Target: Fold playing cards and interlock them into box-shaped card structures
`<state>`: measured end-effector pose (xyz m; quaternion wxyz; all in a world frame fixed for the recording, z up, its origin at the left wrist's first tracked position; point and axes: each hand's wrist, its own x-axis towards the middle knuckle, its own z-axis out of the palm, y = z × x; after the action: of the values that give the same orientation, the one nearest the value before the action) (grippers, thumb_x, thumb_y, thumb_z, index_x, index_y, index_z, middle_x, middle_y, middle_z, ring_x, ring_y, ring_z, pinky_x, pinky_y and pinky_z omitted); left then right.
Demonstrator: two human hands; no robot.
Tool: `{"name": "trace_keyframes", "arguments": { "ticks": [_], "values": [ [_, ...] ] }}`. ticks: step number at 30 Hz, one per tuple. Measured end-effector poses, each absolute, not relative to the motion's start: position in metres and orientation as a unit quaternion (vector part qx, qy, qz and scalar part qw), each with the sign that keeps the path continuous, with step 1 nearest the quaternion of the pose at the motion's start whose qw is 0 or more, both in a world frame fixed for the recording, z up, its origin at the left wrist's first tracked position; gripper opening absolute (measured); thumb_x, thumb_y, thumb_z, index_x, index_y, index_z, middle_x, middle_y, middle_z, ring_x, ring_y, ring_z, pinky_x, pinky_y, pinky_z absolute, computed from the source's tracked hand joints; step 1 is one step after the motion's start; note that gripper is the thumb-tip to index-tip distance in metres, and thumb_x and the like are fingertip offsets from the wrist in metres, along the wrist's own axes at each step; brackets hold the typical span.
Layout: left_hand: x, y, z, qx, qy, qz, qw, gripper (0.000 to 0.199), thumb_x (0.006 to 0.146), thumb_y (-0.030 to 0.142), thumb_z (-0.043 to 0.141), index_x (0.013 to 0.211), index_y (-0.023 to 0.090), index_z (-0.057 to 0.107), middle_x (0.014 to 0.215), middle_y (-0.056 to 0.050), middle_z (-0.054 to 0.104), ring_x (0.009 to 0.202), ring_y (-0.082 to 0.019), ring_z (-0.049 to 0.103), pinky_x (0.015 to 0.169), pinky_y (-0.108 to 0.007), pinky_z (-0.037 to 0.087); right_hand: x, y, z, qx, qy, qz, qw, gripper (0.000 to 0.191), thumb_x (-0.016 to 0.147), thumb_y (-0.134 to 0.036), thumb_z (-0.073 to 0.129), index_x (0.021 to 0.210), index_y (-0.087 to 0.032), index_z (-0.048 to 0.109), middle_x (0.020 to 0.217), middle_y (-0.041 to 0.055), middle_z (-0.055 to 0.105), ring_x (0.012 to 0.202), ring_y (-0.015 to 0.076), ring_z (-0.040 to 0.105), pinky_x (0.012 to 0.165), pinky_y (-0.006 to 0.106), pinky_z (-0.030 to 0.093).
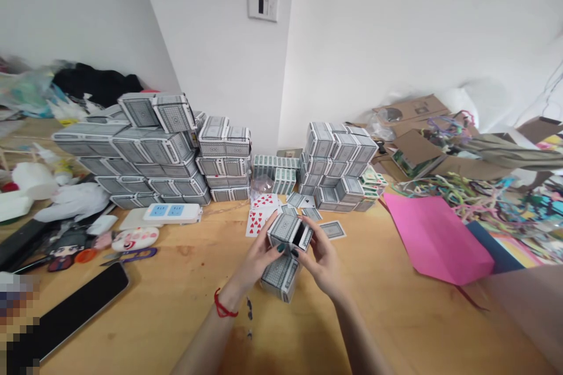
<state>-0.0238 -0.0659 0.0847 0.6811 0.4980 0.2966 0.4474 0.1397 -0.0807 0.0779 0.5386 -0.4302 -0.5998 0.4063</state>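
My left hand (pixel 258 256), with a red string bracelet at the wrist, grips a small box made of folded playing cards (pixel 285 226). On its other side, my right hand (pixel 324 258) holds a card-backed piece (pixel 305 237) of the same pattern; a dark gap shows between the piece and the box. Another playing-card box (pixel 278 279) is just below my hands, nearer to me. Whether it touches the upper box is hard to see. Loose cards lie beyond my hands, among them a heart card (pixel 255 222) face up and a card (pixel 333 229) face down.
Stacked card boxes stand at the left (pixel 153 149), centre left (pixel 225 158) and right (pixel 336 158) along the wall. A power strip (pixel 171 211), scissors (pixel 136 255) and a phone (pixel 79 310) lie left. Pink paper (pixel 440 240), tangled cords and cardboard (pixel 416 146) are right.
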Motion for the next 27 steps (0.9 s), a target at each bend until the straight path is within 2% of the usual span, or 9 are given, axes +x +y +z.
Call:
{"name": "trace_keyframes", "arguments": {
  "ticks": [5,8,13,18,23,27],
  "values": [
    [-0.030,-0.063,0.064,0.560,0.346,0.454,0.600,0.056,0.073,0.033,0.058,0.124,0.025,0.037,0.134,-0.008,0.035,0.121,-0.025,0.034,0.099,-0.037,0.029,0.134,-0.085,0.069,-0.407,-0.627,0.430,0.506,0.059,0.075,-0.036,0.057,0.128,-0.027,0.031,0.131,0.0073,0.038,0.121,0.0241,0.034,0.099,0.042,0.029],
    [-0.034,-0.063,0.054,0.595,0.349,0.450,0.567,0.056,0.068,0.033,0.063,0.119,0.024,0.043,0.134,-0.009,0.033,0.122,-0.026,0.031,0.099,-0.038,0.030,0.136,-0.086,0.066,-0.395,-0.635,0.442,0.494,0.062,0.076,-0.036,0.056,0.130,-0.028,0.027,0.134,0.0061,0.035,0.123,0.0234,0.030,0.102,0.042,0.024],
    [-0.037,-0.061,0.050,0.651,0.375,0.427,0.503,0.034,0.073,0.029,0.058,0.107,0.025,0.056,0.136,-0.006,0.031,0.125,-0.024,0.026,0.102,-0.040,0.023,0.143,-0.083,0.067,-0.381,-0.649,0.467,0.464,0.064,0.075,-0.037,0.057,0.131,-0.028,0.027,0.136,0.0046,0.031,0.126,0.0226,0.024,0.104,0.043,0.020],
    [-0.036,-0.062,0.049,0.670,0.378,0.421,0.480,0.027,0.073,0.031,0.058,0.098,0.023,0.061,0.135,-0.007,0.031,0.124,-0.025,0.029,0.101,-0.039,0.026,0.148,-0.081,0.067,-0.380,-0.644,0.483,0.456,0.064,0.075,-0.037,0.057,0.131,-0.029,0.027,0.136,0.0043,0.032,0.126,0.0217,0.024,0.104,0.042,0.019],
    [-0.031,-0.066,0.054,0.647,0.400,0.447,0.471,0.027,0.073,0.031,0.057,0.098,0.022,0.060,0.132,-0.007,0.032,0.121,-0.024,0.032,0.099,-0.040,0.029,0.147,-0.083,0.073,-0.390,-0.647,0.483,0.442,0.061,0.073,-0.034,0.060,0.129,-0.028,0.033,0.137,0.0042,0.031,0.127,0.0218,0.024,0.104,0.042,0.020],
    [-0.030,-0.067,0.056,0.636,0.402,0.461,0.471,0.024,0.072,0.030,0.059,0.094,0.022,0.062,0.130,-0.007,0.034,0.120,-0.024,0.034,0.098,-0.038,0.030,0.143,-0.086,0.076,-0.369,-0.598,0.529,0.475,0.055,0.078,-0.035,0.053,0.129,-0.028,0.032,0.138,0.0039,0.029,0.126,0.0212,0.027,0.103,0.042,0.022]
  ]
}}
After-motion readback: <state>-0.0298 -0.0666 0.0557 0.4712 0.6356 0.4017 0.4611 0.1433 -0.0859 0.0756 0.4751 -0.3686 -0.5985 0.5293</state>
